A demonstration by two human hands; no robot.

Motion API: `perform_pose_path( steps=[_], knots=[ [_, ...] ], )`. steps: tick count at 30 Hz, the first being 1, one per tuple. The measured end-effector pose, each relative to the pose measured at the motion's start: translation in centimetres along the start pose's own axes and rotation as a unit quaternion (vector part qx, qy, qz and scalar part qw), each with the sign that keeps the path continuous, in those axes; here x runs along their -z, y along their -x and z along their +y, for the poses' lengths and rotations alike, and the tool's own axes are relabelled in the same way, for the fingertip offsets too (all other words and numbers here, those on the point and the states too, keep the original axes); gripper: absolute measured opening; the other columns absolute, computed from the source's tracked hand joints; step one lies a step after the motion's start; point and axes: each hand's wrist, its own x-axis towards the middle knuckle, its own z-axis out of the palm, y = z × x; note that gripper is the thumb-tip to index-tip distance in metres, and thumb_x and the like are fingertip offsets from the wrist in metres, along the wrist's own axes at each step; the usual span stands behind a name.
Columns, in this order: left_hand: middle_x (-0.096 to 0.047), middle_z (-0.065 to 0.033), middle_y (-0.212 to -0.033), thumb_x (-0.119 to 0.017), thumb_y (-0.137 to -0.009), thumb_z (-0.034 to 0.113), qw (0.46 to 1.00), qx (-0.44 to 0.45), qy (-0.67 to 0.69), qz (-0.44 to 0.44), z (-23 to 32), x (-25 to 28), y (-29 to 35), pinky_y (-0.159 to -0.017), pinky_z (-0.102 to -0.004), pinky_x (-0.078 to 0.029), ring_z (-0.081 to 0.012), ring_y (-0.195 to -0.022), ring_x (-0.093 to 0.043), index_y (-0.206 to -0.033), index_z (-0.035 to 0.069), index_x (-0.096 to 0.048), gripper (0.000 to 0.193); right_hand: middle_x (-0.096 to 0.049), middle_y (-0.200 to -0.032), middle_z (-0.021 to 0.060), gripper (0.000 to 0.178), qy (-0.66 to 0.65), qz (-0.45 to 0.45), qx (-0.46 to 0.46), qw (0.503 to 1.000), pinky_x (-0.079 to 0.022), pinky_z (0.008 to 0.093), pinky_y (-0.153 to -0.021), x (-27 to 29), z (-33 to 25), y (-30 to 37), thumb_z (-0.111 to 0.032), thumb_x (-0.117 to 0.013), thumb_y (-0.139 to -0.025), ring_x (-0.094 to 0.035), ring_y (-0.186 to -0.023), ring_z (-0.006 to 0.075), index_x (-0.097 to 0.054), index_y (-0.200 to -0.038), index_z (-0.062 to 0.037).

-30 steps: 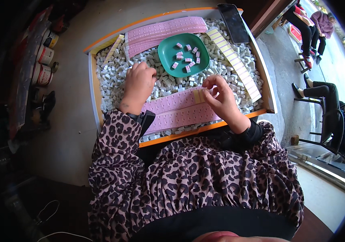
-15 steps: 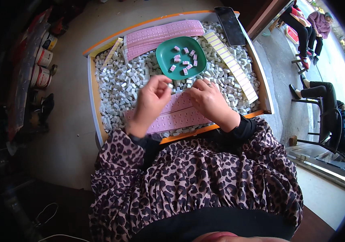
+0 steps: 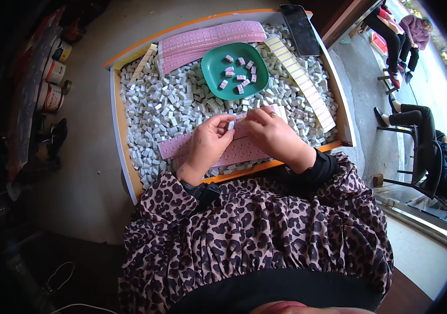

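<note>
A shallow tray [image 3: 121, 141] with an orange rim holds a heap of small white blocks [image 3: 171, 107]. Pink perforated strips [image 3: 168, 147] lie across its near side. My left hand [image 3: 208, 144] pinches one small white block [image 3: 230, 125] above those strips. My right hand [image 3: 270, 135] meets it fingertip to fingertip at the same block, apparently holding a small label on it. A green dish [image 3: 214, 68] behind them holds several blocks with pink labels.
More pink strips [image 3: 207, 39] lie at the tray's far side, a yellow-white strip [image 3: 302, 81] along its right. A dark phone [image 3: 301, 22] rests at the far right corner. Cans [image 3: 51, 83] stand at left. People sit on stools [image 3: 417, 125] at right.
My left hand came off the block heap to the middle with a block. My right hand moved left to meet it over the pink strips.
</note>
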Motion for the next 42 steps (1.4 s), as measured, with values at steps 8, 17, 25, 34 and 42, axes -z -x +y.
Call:
perform_pose_path(
  steps=[8, 17, 25, 34, 42],
  knots=[
    [-0.066, -0.0030, -0.085, -0.066, -0.083, -0.002, 0.995, -0.061, 0.071, 0.038, 0.6, -0.6, 0.4, -0.067, -0.0204, -0.050, -0.0060, -0.072, -0.061, -0.108, -0.001, -0.060, 0.026, -0.055, -0.092, 0.0059, 0.024, -0.513, 0.140, -0.286, 0.797, -0.048, 0.0255, -0.077, 0.2, -1.0, 0.5, 0.006, -0.064, -0.081, -0.058, -0.087, 0.0149, -0.046, -0.092, -0.0054],
    [-0.065, -0.0053, -0.090, -0.066, -0.080, -0.006, 0.985, -0.155, -0.037, 0.059, 3.0, -0.9, 1.5, -0.071, -0.0229, -0.051, -0.0103, -0.078, -0.064, -0.109, 0.000, -0.059, 0.030, -0.054, -0.086, 0.0031, 0.030, -0.638, 0.157, -0.284, 0.698, -0.046, 0.0215, -0.073, -0.2, -2.8, -1.5, 0.006, -0.065, -0.082, -0.053, -0.079, 0.0084, -0.039, -0.082, -0.0080],
    [-0.062, -0.0062, -0.100, -0.061, -0.084, -0.008, 0.988, -0.153, -0.013, 0.019, 3.5, -0.4, 1.8, -0.077, -0.0218, -0.050, -0.0103, -0.086, -0.062, -0.114, -0.003, -0.055, 0.031, -0.054, -0.084, 0.0020, 0.029, -0.626, 0.129, -0.291, 0.713, -0.046, 0.0203, -0.072, -0.1, -3.1, -1.6, 0.005, -0.066, -0.083, -0.054, -0.079, 0.0073, -0.039, -0.082, -0.0076],
    [-0.065, -0.0094, -0.106, -0.054, -0.089, -0.005, 0.970, -0.004, 0.236, -0.055, 3.3, 1.0, 1.3, -0.085, -0.0258, -0.052, -0.0131, -0.092, -0.063, -0.117, -0.003, -0.058, 0.028, -0.053, -0.091, 0.0022, 0.027, -0.609, 0.124, -0.268, 0.736, -0.046, 0.0201, -0.071, -0.7, -2.7, -1.3, -0.001, -0.069, -0.084, -0.054, -0.081, 0.0073, -0.043, -0.085, -0.0072],
    [-0.060, -0.0120, -0.117, -0.054, -0.091, -0.001, 0.961, -0.036, 0.256, -0.103, 4.0, 0.3, 1.6, -0.091, -0.0313, -0.051, -0.0160, -0.105, -0.059, -0.121, -0.004, -0.055, 0.030, -0.049, -0.102, 0.0033, 0.024, -0.446, 0.096, -0.223, 0.862, -0.045, 0.0203, -0.071, -0.5, -3.2, -1.5, 0.000, -0.070, -0.080, -0.053, -0.090, 0.0087, -0.049, -0.089, -0.0068]
  ],
)
